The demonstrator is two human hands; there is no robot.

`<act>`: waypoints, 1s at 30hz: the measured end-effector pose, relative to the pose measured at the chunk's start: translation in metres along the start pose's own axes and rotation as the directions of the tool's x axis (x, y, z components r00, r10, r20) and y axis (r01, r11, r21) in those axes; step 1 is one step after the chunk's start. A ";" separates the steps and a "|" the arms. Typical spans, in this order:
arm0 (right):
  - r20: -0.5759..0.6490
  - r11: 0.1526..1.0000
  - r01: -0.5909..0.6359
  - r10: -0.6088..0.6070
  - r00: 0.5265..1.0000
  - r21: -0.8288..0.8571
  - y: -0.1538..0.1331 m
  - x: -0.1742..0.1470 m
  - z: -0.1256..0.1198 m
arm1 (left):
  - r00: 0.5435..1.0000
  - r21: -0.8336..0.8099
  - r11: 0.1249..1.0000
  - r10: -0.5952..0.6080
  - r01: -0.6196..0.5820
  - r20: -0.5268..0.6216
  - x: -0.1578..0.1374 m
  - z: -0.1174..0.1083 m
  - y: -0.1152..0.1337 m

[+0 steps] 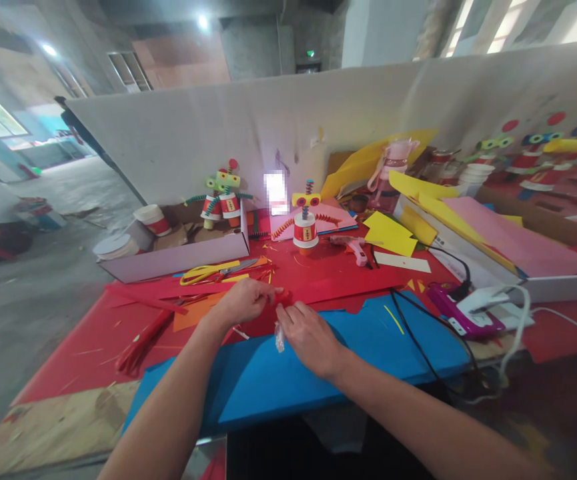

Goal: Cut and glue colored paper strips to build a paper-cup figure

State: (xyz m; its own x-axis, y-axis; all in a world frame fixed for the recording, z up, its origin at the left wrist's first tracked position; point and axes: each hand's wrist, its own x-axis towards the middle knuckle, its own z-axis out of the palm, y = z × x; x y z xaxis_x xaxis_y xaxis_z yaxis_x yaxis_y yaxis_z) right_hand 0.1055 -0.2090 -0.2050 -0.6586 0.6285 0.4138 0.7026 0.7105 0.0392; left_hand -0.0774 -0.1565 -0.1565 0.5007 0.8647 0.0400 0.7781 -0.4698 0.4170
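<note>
My left hand (246, 300) and my right hand (314, 339) meet over the near part of the table. Both have fingers closed in a pinch around a small red piece (283, 297), partly hidden by the fingertips. A clear, crinkled bit of plastic (279, 339) shows below my right fingers; whether they hold it I cannot tell. A long red paper strip (343, 287) lies just beyond my hands, and blue sheets (253, 380) lie beneath them. Straight ahead stands a paper-cup robot figure (306, 230) with spring-like folded paper arms and a yellow head.
Yellow-handled scissors (203, 272) lie to the left, a pink glue gun (353, 248) to the right. A shallow box (183, 259) holds two more figures. Black cable (413, 327) runs to a purple power strip (468, 317). Boxes with coloured paper (523, 233) stand at right.
</note>
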 end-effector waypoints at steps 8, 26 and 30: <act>0.038 0.998 -0.015 0.013 0.999 0.054 0.007 -0.003 0.003 | 1.000 0.028 0.999 0.016 -0.015 -0.005 0.000 0.001 -0.001; -0.152 0.752 -0.198 0.369 0.917 0.629 0.048 -0.001 0.005 | 1.000 -0.035 0.999 0.001 0.000 0.025 0.000 -0.001 0.001; -0.147 0.765 -0.197 0.355 0.923 0.613 0.048 0.000 0.008 | 0.999 -0.037 0.999 0.008 -0.007 0.032 0.000 -0.001 0.002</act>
State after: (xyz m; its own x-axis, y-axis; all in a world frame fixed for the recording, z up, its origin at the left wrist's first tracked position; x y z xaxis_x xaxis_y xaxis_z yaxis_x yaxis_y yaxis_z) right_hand 0.1373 -0.1722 -0.2100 -0.3190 0.7860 0.5296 0.5017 0.6141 -0.6093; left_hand -0.0765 -0.1572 -0.1548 0.5191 0.8546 0.0140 0.7599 -0.4690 0.4501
